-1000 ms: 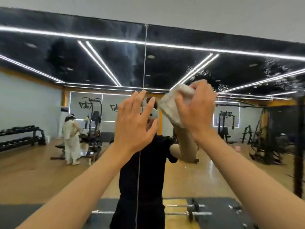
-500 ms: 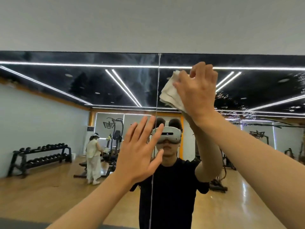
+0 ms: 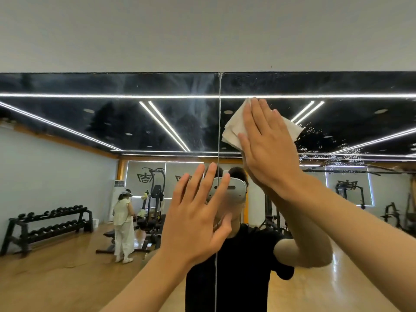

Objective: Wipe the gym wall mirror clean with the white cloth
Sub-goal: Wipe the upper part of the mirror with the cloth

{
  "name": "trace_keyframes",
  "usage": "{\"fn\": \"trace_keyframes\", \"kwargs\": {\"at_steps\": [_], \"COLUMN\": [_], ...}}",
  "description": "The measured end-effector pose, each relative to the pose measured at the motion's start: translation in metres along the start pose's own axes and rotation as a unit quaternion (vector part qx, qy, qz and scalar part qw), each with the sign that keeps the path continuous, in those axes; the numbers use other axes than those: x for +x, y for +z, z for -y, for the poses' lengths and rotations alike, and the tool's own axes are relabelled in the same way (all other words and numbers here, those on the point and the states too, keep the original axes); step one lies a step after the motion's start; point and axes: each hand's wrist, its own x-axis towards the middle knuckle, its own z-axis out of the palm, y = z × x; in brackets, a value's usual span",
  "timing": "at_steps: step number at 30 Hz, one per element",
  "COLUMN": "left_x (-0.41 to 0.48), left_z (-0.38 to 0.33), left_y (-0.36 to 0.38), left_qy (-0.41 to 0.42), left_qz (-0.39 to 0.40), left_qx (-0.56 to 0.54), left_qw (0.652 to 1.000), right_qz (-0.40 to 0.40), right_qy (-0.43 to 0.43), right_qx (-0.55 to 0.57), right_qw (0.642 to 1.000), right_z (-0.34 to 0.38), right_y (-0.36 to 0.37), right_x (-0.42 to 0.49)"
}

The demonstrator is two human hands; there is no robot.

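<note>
white cloth [image 3: 235, 129] is lying under our right hand [image 3: 270, 152], whose straight, close-set fingers [image 3: 258, 113] are pressing it against the upper part of the wall mirror [image 3: 112, 122], just right of the vertical seam [image 3: 218, 122]. our left hand [image 3: 195, 224] is hovering lower by the seam, fingers spread apart and holding nothing. droplets [image 3: 315, 132] are speckling the glass right of the cloth.

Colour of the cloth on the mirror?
Plain white, no pattern; the head view shows the cloth under the right hand.
</note>
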Motion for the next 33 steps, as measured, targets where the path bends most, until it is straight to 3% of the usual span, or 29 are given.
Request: {"fn": "trace_keyframes", "kwargs": {"at_steps": [5,12,16,24,27,33], "left_x": [0.0,-0.001,-0.003,-0.003,0.001,-0.001], "left_z": [0.0,0.004,0.006,0.003,-0.002,0.0], "left_y": [0.0,-0.002,-0.002,0.0,0.001,-0.003], "left_qy": [0.0,0.005,0.01,0.013,0.008,0.005], "left_qz": [0.001,0.014,0.02,0.005,0.009,0.017], "left_qx": [-0.004,-0.001,0.016,0.027,0.03,0.022], "left_qw": [1.0,1.0,1.0,1.0,0.999,1.0], "right_qz": [0.058,0.054,0.076,0.067,0.041,0.024], "right_qy": [-0.009,-0.011,-0.053,0.098,0.167,0.171], "right_qx": [-0.02,-0.029,-0.033,-0.037,-0.037,-0.046], "right_qw": [0.998,0.998,0.995,0.992,0.984,0.984], "right_z": [0.0,0.027,-0.007,-0.111,-0.087,0.006], "right_y": [-0.004,0.0,-0.012,-0.054,-0.045,-0.003], "right_x": [0.041,0.078,0.076,0.041,0.051,0.094]}}
